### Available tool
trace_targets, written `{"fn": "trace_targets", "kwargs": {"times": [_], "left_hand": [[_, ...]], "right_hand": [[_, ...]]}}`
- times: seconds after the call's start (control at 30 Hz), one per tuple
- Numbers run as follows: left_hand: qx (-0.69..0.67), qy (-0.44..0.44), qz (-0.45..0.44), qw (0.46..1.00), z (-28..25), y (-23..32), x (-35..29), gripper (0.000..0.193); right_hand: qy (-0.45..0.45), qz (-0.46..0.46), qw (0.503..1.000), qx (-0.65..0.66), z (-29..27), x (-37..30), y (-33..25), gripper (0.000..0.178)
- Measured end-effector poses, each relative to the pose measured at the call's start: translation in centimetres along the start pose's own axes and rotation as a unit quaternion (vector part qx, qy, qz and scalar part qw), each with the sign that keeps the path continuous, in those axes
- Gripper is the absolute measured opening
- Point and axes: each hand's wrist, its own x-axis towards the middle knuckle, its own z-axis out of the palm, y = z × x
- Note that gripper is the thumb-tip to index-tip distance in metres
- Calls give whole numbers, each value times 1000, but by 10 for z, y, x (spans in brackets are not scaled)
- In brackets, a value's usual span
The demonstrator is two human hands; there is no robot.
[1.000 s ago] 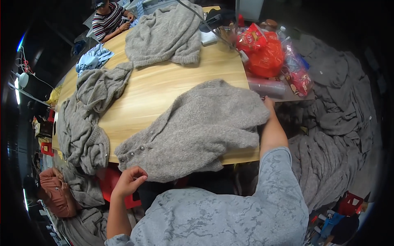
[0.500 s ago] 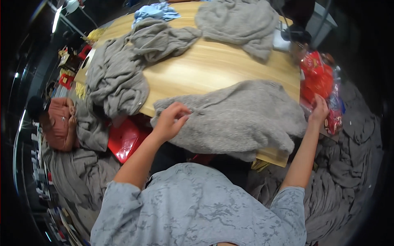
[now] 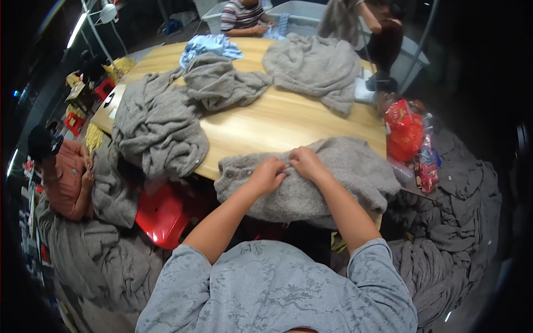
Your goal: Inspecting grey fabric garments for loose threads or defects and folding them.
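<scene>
A grey knitted garment [image 3: 355, 175] lies across the near edge of the wooden table in front of me, part of it draping over the edge. On its upper side, left of its middle, my left hand [image 3: 269, 175] and my right hand [image 3: 305, 163] are close together. Both have their fingers bent and closed on the knit along what looks like a seam or opening edge. Small round spots like buttons show near the garment's left end. My fingertips partly hide the gripped fabric.
Grey knits [image 3: 161, 125] heap at the table's left, another [image 3: 313, 66] at its far side, beside light-blue cloth [image 3: 208, 49]. Red bags [image 3: 403, 130] sit off the right edge. A red stool [image 3: 161, 213] stands left. Other people work at left and far side; grey fabric piles [image 3: 455, 222] cover the floor.
My right hand has come in from the red bags to the garment beside my left hand. My left hand has shifted right and closed on the knit. The view has tilted up.
</scene>
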Motion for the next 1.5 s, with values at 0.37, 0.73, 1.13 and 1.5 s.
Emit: {"fn": "trace_targets", "kwargs": {"times": [0.37,0.73,1.13,1.5], "left_hand": [[-79,121,-52,988,18,0,0,17],[-59,91,-11,994,18,-10,-1,15],[-96,44,-20,994,17,-21,2,14],[-147,44,-89,984,13,-21,6,13]], "right_hand": [[-117,265,893,343,-5,1,0,13],[-127,85,979,133,-16,-13,-16,25],[-8,-28,999,-27,-8,-19,-23,15],[-43,63,994,77,-4,-13,-13,16]]}}
